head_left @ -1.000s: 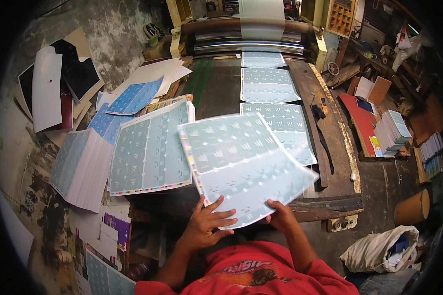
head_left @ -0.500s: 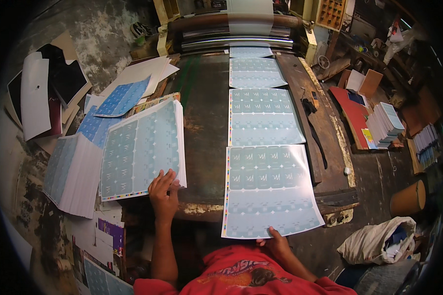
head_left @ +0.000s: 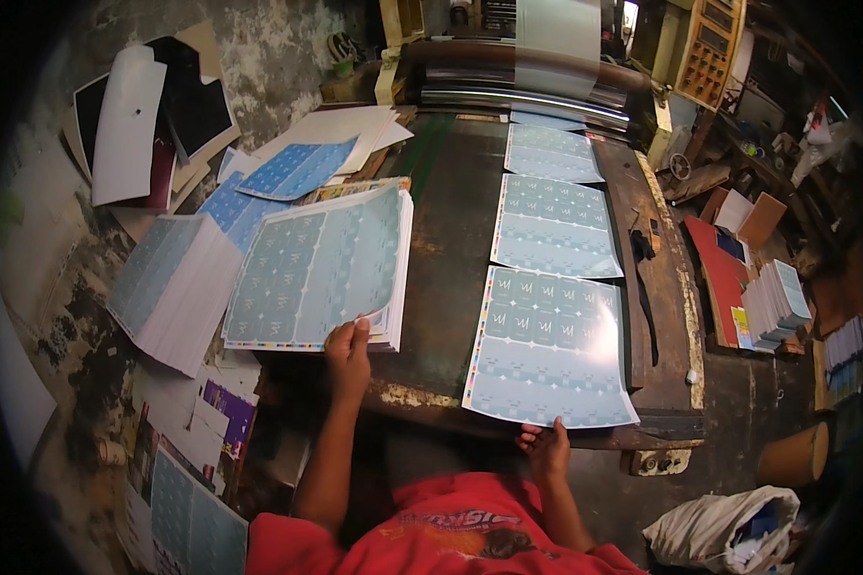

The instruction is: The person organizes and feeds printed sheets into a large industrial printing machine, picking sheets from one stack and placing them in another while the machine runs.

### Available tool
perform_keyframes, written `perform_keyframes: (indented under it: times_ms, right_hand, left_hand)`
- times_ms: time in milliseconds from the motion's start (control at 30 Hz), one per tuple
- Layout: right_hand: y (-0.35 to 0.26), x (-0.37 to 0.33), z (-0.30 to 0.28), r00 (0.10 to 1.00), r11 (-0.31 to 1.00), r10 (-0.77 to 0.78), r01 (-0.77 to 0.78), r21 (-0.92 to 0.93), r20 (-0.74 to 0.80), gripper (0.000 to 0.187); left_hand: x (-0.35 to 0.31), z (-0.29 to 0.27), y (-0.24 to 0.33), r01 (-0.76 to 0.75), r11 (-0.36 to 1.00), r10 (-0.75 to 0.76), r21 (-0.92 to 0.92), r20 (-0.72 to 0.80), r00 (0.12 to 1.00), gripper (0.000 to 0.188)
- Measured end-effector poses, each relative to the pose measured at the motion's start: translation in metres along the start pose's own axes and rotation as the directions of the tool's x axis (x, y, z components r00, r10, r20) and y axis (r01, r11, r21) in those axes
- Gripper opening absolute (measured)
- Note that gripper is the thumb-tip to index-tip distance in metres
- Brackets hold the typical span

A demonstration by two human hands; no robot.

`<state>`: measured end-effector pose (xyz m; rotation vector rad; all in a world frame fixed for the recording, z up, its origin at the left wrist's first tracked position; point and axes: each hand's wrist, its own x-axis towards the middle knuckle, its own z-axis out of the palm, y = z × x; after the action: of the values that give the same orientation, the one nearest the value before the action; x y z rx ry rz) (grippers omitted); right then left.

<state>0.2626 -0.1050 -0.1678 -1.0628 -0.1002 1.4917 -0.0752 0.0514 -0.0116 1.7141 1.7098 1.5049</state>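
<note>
Worn desk (head_left: 441, 240): left hand (head_left: 348, 355) pinches a stack (head_left: 307, 273) by its corner, right hand (head_left: 545, 448) a sheet (head_left: 547, 350) by its edge.

The front sheet (head_left: 547, 355) lies on the right part of the table (head_left: 436, 316), its near edge at the right hand (head_left: 545, 448). Behind it, more sheets (head_left: 558, 222) run in a line to the rollers (head_left: 532, 101) at the back. Right of the sheets lies a strap (head_left: 646, 321). At the table's left is a stack (head_left: 307, 273), the left hand (head_left: 347, 355) at its near right corner; left of that, a bundle (head_left: 173, 278). Right of the table, a bin (head_left: 794, 455) stands behind a sack (head_left: 729, 527).
</note>
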Motion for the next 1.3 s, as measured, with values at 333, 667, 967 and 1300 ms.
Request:
perform_keyframes:
  times_ms: [333, 667, 967, 1300]
  right_hand:
    - [-0.027, -0.037, 0.040, 1.000, 0.996, 0.005, -0.005, 0.085, 0.001, 0.067]
    - [-0.058, -0.040, 0.037, 0.938, 0.980, 0.175, -0.196, 0.041, 0.300, 0.069]
    - [-0.036, -0.061, -0.002, 0.869, 0.973, 0.225, -0.225, -0.054, 0.441, 0.079]
    - [-0.011, -0.046, -0.009, 0.990, 0.978, 0.131, -0.119, -0.170, 0.061, 0.051]
  left_hand:
    - [-0.064, -0.018, 0.093, -0.179, 0.974, 0.223, -0.139, 0.448, 0.866, 0.023]
    - [-0.079, -0.009, 0.077, 0.121, 0.896, 0.330, -0.428, 0.822, 0.464, 0.015]
    - [-0.094, 0.029, 0.021, 0.505, 0.710, 0.193, -0.490, 0.826, 0.529, 0.035]
    - [-0.095, 0.029, 0.029, 0.245, 0.927, 0.114, -0.285, 0.834, 0.539, 0.024]
